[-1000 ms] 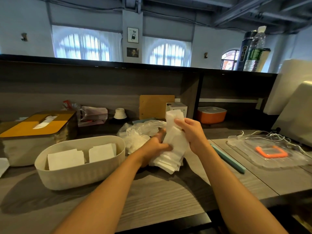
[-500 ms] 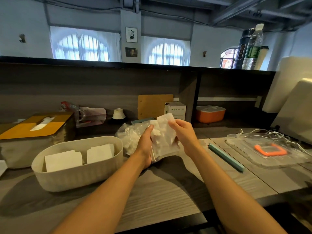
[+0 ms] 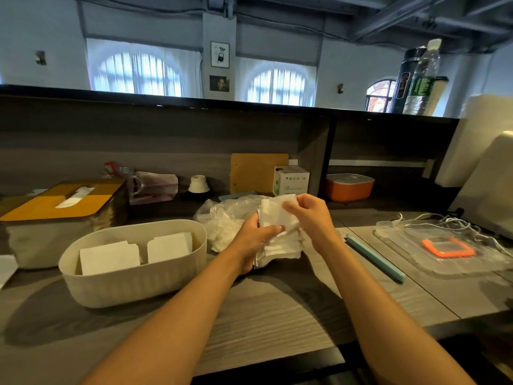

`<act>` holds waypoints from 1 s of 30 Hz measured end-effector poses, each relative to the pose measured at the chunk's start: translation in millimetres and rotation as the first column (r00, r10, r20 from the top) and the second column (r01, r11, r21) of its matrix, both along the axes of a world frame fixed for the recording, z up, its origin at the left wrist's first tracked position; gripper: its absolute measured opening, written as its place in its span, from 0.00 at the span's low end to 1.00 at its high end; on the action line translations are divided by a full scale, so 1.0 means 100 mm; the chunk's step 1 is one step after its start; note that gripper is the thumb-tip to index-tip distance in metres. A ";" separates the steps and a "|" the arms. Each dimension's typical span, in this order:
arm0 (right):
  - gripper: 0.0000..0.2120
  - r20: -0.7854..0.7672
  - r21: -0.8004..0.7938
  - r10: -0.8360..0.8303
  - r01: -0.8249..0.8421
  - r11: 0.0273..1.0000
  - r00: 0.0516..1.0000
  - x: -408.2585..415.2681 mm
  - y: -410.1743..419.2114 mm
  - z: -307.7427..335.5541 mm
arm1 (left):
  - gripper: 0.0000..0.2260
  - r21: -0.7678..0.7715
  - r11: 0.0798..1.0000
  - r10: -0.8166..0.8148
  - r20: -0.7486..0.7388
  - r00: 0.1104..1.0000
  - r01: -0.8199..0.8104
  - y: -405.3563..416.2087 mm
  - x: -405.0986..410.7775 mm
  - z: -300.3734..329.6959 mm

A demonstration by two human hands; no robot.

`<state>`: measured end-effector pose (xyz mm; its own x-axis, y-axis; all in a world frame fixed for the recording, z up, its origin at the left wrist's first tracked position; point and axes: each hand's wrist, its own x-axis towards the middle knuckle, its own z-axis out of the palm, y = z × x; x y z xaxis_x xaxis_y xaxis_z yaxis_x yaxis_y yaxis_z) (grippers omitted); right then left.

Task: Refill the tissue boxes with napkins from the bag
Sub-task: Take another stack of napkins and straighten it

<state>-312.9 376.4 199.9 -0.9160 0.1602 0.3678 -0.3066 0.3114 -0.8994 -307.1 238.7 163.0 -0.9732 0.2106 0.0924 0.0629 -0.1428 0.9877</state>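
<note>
Head view: both hands hold a napkin stack [image 3: 280, 234] above the tabletop [image 3: 266, 323], just right of the open cream tissue box [image 3: 133, 284]; left hand [image 3: 254, 243] w/ grip curled round the stack's lower part, thumb across its front, right hand [image 3: 311, 218] w/ grip pinching the top sheets. Clear plastic bag [image 3: 227, 218] lies just behind the stack, right of the box. Box holds two napkin piles [image 3: 109, 257]; a 2nd tissue box w/ yellow lid [image 3: 63, 201] sits behind it, to the left.
</note>
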 end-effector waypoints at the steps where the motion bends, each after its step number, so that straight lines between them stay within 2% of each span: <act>1: 0.02 -0.027 -0.038 -0.017 0.016 0.999 0.999 0.00 0.01 0.00 | 0.19 0.009 1.000 -0.005 0.013 1.000 0.005 -0.01 -0.01 0.01; 3: 0.01 -0.073 -0.182 -0.035 0.021 0.983 0.997 0.00 0.04 0.03 | 0.17 0.060 0.998 0.002 0.058 0.998 -0.005 -0.01 -0.01 0.02; 6: 0.01 -0.128 -0.414 0.025 -0.076 0.907 0.991 0.04 0.06 0.08 | 0.14 0.113 0.991 0.051 0.134 0.990 -0.066 0.00 -0.07 0.01; 9: 0.04 -0.117 -0.503 0.125 -0.168 0.848 0.985 0.07 0.04 0.11 | 0.14 0.170 0.979 0.079 0.198 0.977 -0.114 0.02 -0.07 0.02; 11: 0.03 -0.090 -0.438 0.128 -0.155 0.885 0.988 0.06 -0.01 0.09 | 0.15 0.235 0.969 0.026 0.215 0.976 -0.078 0.03 -0.03 0.04; 13: 0.03 -0.082 -0.285 0.052 -0.073 0.956 0.995 0.02 -0.05 0.04 | 0.17 0.242 0.970 -0.021 0.188 0.982 -0.026 0.04 0.02 0.06; 15: 0.04 -0.101 -0.173 -0.003 -0.014 0.985 0.995 0.00 -0.07 -0.02 | 0.18 0.257 0.966 -0.038 0.146 0.988 -0.001 0.04 0.02 0.05; 17: 0.07 -0.119 -0.128 -0.015 0.000 0.992 0.993 -0.03 -0.08 -0.07 | 0.18 0.195 0.981 -0.023 0.051 0.998 0.013 0.06 0.05 0.03; 19: 0.10 -0.107 -0.086 -0.020 0.010 0.996 0.994 -0.05 -0.09 -0.08 | 0.20 0.058 0.998 0.000 -0.043 0.999 0.002 0.09 0.04 0.00; 21: 0.12 -0.043 -0.065 -0.015 0.012 0.998 0.999 -0.06 -0.09 -0.08 | 0.24 -0.018 0.998 0.055 -0.094 0.994 -0.057 0.11 0.03 -0.02; 24: 0.14 0.004 -0.091 -0.005 0.005 0.996 1.000 -0.09 -0.04 -0.08 | 0.25 0.045 0.991 0.127 -0.092 0.988 -0.124 0.08 0.01 -0.02; 30: 0.20 -0.060 -0.135 0.021 -0.029 0.990 0.998 -0.09 -0.02 -0.05 | 0.26 0.016 1.000 0.010 -0.093 0.996 -0.008 0.07 0.03 -0.03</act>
<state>-321.4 373.9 195.0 -0.8978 0.1900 0.3973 -0.3661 0.1794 -0.9131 -304.1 245.3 160.1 -0.9620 0.1999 0.1862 0.1561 -0.1568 0.9752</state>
